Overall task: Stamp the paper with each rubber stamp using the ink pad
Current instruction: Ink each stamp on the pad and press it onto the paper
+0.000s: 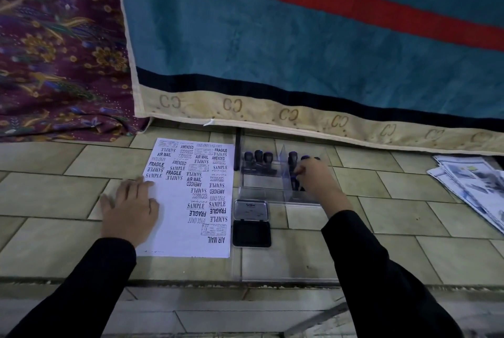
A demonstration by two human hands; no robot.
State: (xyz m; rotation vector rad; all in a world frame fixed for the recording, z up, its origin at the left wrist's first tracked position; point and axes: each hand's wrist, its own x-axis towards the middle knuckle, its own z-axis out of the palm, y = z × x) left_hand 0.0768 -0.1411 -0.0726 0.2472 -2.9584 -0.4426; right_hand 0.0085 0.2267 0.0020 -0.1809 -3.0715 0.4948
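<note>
A white paper (174, 228) covered with several black stamp marks lies on the tiled floor. My left hand (129, 208) rests flat on its left edge, fingers straight. To the right of the paper an open black ink pad (251, 234) lies with its lid folded back. Beyond it stands a clear plastic tray (261, 182) that holds several dark-handled rubber stamps (257, 159). My right hand (317, 179) reaches into the tray's right compartment, and its fingers pinch the handle of a stamp (294, 182) there.
A teal blanket (300, 37) with a red stripe and beige border hangs behind the tray. A patterned purple cloth (60, 51) lies at the left. Loose printed sheets (474, 185) sit at the right. A clear plastic lid (286, 266) lies in front of the ink pad.
</note>
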